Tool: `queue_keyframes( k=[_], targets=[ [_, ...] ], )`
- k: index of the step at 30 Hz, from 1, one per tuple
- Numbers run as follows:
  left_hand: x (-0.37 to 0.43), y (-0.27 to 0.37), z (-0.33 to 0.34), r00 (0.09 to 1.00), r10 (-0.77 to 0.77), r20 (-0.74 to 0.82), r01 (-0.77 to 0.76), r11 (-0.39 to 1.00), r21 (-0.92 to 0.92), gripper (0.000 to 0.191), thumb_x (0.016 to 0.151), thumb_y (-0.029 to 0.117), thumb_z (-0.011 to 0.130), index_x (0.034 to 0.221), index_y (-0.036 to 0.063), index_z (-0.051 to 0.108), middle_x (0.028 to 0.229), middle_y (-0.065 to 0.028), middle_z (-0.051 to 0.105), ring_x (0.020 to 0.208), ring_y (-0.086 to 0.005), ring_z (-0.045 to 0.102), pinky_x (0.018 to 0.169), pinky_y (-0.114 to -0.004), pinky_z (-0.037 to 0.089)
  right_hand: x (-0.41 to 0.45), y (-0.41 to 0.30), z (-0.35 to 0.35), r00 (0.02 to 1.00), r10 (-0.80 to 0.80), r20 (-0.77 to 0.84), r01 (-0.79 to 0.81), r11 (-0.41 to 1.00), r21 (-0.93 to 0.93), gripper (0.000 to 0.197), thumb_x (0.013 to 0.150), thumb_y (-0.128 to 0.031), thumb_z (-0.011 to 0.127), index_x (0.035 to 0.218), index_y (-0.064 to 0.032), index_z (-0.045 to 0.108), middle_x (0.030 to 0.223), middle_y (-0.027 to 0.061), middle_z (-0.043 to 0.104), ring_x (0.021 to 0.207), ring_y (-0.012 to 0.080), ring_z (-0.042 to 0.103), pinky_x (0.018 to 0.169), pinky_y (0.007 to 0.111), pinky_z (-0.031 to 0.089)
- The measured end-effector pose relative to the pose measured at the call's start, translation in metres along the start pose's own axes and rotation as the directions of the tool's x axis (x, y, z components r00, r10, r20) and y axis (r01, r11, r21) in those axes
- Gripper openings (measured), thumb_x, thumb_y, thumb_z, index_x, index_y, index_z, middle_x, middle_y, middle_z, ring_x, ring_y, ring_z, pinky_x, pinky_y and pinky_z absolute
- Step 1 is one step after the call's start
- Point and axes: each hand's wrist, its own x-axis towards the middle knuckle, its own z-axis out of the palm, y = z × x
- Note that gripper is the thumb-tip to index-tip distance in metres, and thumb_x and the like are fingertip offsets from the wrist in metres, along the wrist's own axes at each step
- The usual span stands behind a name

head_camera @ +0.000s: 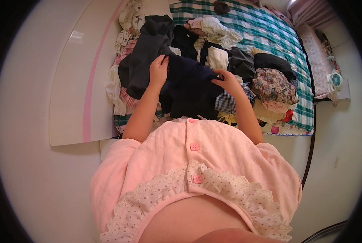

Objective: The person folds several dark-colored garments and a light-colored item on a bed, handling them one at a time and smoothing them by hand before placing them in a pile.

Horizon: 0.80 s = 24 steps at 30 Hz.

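Note:
A dark navy garment (193, 76) is stretched between my two hands above the bed. My left hand (159, 70) pinches its upper left edge between thumb and fingers. At its right edge, my right hand (226, 80) grips the cloth with thumb and fingertips. Black cloth (193, 106) lies beneath and nearer to me; where one piece ends and the other begins is hard to tell. A long dark grey garment (147, 57) is spread just left of my left hand. Close to my right hand are a rolled cream cloth (217, 58) and a blue checked cloth (229, 101).
Folded clothes sit in piles at the right, topped by a bear-print bundle (273, 86) and a black folded garment (273, 63). A green plaid sheet (266, 36) covers the bed. A white board with a pink stripe (77, 91) borders the left; a small fan (335, 81) stands far right.

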Motion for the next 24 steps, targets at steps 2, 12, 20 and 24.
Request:
queue_keyframes(
  k=[2,12,20,24],
  targets=[
    [0.003,-0.009,-0.001,0.997,0.078,0.025,-0.081,0.992,0.100,0.017,0.084,0.014,0.047,0.082,-0.0010,0.057,0.066,-0.0001,0.055,0.063,-0.0068,0.051,0.060,-0.022,0.041,0.000,0.023,0.004,0.998,-0.054,-0.041,0.049,0.993,-0.106,0.036,0.072,-0.019,0.063,0.101,0.0001,0.053,0.074,0.0057,0.048,0.068,0.0155,0.048,0.062,0.025,0.039],
    [-0.032,0.000,0.054,0.915,0.125,0.383,-0.324,0.792,0.517,0.063,0.070,0.024,0.063,0.121,0.0044,0.031,0.124,-0.0261,0.030,0.117,-0.0365,0.029,0.093,-0.036,0.029,0.027,-0.016,0.000,0.997,0.073,0.011,-0.035,0.344,0.938,0.021,0.084,-0.022,0.051,0.100,-0.0092,0.052,0.088,-0.0037,0.054,0.076,0.0080,0.051,0.063,0.025,0.042],
    [0.028,0.009,0.001,0.974,0.219,0.050,-0.207,0.789,0.579,0.027,0.077,0.012,0.044,0.101,0.0020,0.053,0.078,-0.0242,0.055,0.075,-0.0390,0.053,0.064,-0.043,0.042,0.026,0.001,-0.042,0.952,0.031,-0.306,0.155,0.811,0.564,0.019,0.081,-0.017,0.054,0.090,-0.0010,0.057,0.076,-0.0014,0.055,0.070,0.0065,0.050,0.062,0.019,0.038],
    [0.058,0.002,-0.040,0.960,0.280,0.021,-0.225,0.722,0.655,0.026,0.082,0.016,0.043,0.100,-0.0005,0.052,0.084,-0.0234,0.056,0.081,-0.0362,0.054,0.070,-0.039,0.042,0.016,0.030,-0.077,0.869,0.141,-0.475,0.169,0.817,0.551,0.023,0.079,-0.016,0.056,0.093,0.0024,0.057,0.079,0.0011,0.057,0.072,0.0088,0.050,0.064,0.020,0.039]
  ],
)
